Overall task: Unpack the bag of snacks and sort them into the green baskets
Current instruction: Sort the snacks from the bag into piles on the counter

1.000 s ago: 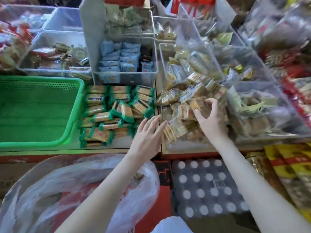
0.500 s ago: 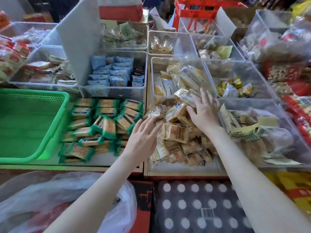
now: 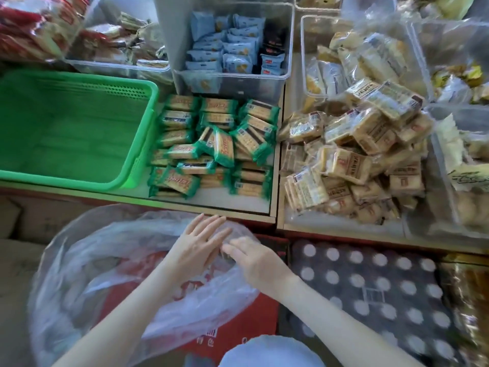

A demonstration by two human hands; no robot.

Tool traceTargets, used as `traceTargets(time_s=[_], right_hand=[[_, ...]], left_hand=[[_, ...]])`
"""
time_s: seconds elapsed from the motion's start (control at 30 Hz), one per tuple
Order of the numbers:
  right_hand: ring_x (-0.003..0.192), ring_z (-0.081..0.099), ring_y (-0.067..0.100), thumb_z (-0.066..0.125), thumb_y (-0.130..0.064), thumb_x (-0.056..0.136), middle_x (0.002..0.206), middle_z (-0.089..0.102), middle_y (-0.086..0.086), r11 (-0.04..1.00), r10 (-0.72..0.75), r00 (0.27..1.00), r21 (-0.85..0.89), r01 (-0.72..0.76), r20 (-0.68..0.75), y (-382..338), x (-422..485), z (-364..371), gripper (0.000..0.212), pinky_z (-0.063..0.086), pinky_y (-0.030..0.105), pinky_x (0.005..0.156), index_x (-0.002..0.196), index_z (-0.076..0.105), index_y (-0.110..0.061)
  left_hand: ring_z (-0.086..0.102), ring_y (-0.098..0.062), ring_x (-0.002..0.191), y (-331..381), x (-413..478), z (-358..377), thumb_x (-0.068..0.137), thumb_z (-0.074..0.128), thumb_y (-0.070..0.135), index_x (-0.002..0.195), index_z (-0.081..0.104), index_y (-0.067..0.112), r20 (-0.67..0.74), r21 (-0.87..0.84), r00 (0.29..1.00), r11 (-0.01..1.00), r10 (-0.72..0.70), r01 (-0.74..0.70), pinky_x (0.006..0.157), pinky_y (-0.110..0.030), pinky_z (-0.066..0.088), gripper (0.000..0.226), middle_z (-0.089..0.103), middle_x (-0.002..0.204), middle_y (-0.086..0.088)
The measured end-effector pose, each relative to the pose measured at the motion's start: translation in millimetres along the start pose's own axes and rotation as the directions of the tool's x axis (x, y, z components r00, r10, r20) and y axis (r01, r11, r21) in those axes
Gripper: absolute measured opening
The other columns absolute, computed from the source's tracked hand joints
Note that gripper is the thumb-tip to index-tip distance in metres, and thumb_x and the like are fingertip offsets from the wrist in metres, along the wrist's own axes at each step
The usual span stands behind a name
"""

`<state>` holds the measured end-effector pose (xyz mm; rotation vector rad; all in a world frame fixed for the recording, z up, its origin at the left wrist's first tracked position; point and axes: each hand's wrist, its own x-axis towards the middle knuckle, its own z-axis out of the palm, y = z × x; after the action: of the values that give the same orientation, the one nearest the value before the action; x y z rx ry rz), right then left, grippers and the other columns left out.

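A large clear plastic bag (image 3: 105, 263) lies open at the bottom left, over a red carton. My left hand (image 3: 198, 247) rests on the bag's upper right rim with straight fingers. Beside it, my right hand (image 3: 256, 260) touches the same film; its fingertips blur into the plastic. An empty green basket (image 3: 143, 144) stands on the shelf at the left. To its right lie green-wrapped biscuit packs (image 3: 219, 147), then a heap of beige packs (image 3: 352, 162).
Clear bins stand behind: one with blue packets (image 3: 230, 51), others with mixed snacks (image 3: 352, 54). A clear bin wall (image 3: 444, 181) borders the beige heap. Below the shelf sit the red carton (image 3: 238, 332) and a grey dotted pack (image 3: 383, 300).
Both hands have left the beige heap on the shelf and come down to the bag's rim. The camera has tilted down, bringing the bag into fuller view.
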<state>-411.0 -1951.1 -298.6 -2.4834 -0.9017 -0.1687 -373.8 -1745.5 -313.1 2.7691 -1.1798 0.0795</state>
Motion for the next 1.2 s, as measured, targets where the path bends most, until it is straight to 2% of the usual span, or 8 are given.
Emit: traceTargets(time_s=[0.1,0.27,0.4,0.53,0.73,0.87,1.03,1.2], right_hand=[[0.072,0.063,0.022,0.045,-0.006,0.08,0.078,0.065,0.006,0.988,0.153,0.979,-0.055,-0.147,0.137,-14.5,-4.6,44.9,0.027,0.055,0.032,0.066,0.09,0.07,-0.007],[0.123,0.052,0.038,0.074,-0.024,0.076,0.131,0.056,0.017,0.849,0.527,0.777,-0.255,-0.463,0.344,-12.4,4.1,76.5,0.062,0.041,0.048,0.103,0.134,0.054,-0.01],[0.146,0.01,0.036,0.056,-0.047,0.091,0.158,0.013,0.018,0.778,0.626,0.648,-0.304,-0.549,0.434,-10.6,17.9,85.3,0.082,0.002,0.044,0.118,0.153,0.015,-0.013],[0.13,0.04,0.044,0.074,-0.026,0.079,0.143,0.04,0.027,0.775,0.632,0.683,-0.307,-0.552,0.366,-15.5,20.6,90.8,0.075,0.033,0.051,0.108,0.143,0.04,-0.006],[0.134,0.04,0.036,0.074,-0.01,0.065,0.149,0.039,0.012,0.933,0.36,0.768,-0.232,-0.277,0.53,-22.0,-16.0,84.5,0.093,0.016,0.046,0.112,0.145,0.03,-0.026],[0.147,0.01,0.025,0.057,-0.009,0.076,0.16,0.014,0.004,0.864,0.504,0.68,-0.304,-0.402,0.532,-18.9,-43.9,68.2,0.091,-0.013,0.036,0.114,0.152,0.008,-0.022],[0.147,0.002,0.026,0.055,-0.055,0.086,0.16,0.007,0.007,0.677,0.732,0.514,-0.395,-0.621,0.448,-6.6,-57.6,48.6,0.084,-0.008,0.042,0.117,0.152,0.017,-0.017],[0.139,0.029,0.028,0.056,-0.042,0.079,0.144,0.043,0.011,0.768,0.64,0.716,-0.263,-0.584,0.279,-5.0,-60.8,30.8,0.064,0.01,0.044,0.116,0.133,0.05,-0.008]], left_hand=[[0.048,-0.031,0.13,-15.0,-31.9,18.2,0.086,0.042,0.025,0.128,0.061,0.016,0.15,0.106,0.986,0.991,0.069,-0.085,0.115,-0.051,0.016,0.048,0.051,0.141,-0.015],[0.04,-0.037,0.136,-43.7,-40.9,40.1,0.078,0.072,0.022,0.133,0.059,0.019,0.155,0.117,0.985,0.991,-0.079,0.062,0.112,-0.058,0.018,0.056,0.045,0.145,-0.017],[0.038,-0.037,0.136,-58.9,-43.8,57.5,0.091,0.042,0.033,0.14,0.05,0.022,0.146,0.063,0.989,0.998,-0.006,-0.004,0.113,-0.057,0.02,0.051,0.041,0.149,-0.014],[0.045,-0.034,0.132,-56.8,-60.3,68.7,0.091,0.04,0.035,0.141,0.047,0.02,0.147,0.006,0.988,0.999,-0.041,0.04,0.108,-0.056,0.031,0.052,0.045,0.146,-0.015],[0.045,-0.037,0.132,-63.4,-82.5,62.9,0.09,0.039,0.039,0.142,0.039,0.02,0.195,-0.048,0.977,0.994,-0.088,0.099,0.106,-0.06,0.031,0.055,0.043,0.146,-0.019],[0.032,-0.035,0.141,-57.0,-73.7,55.1,0.093,0.048,0.035,0.147,0.039,0.019,0.218,-0.105,0.975,0.992,-0.039,0.064,0.113,-0.053,0.017,0.057,0.032,0.153,-0.016],[0.043,-0.036,0.134,-33.8,-41.1,49.1,0.091,0.038,0.038,0.14,0.051,0.017,0.234,-0.117,0.972,0.993,0.032,-0.004,0.11,-0.054,0.024,0.055,0.043,0.146,-0.019],[0.047,-0.038,0.13,-5.8,-14.9,35.8,0.087,0.066,0.03,0.136,0.053,0.009,0.152,-0.168,0.987,0.986,0.042,-0.017,0.108,-0.056,0.03,0.055,0.049,0.141,-0.021]])
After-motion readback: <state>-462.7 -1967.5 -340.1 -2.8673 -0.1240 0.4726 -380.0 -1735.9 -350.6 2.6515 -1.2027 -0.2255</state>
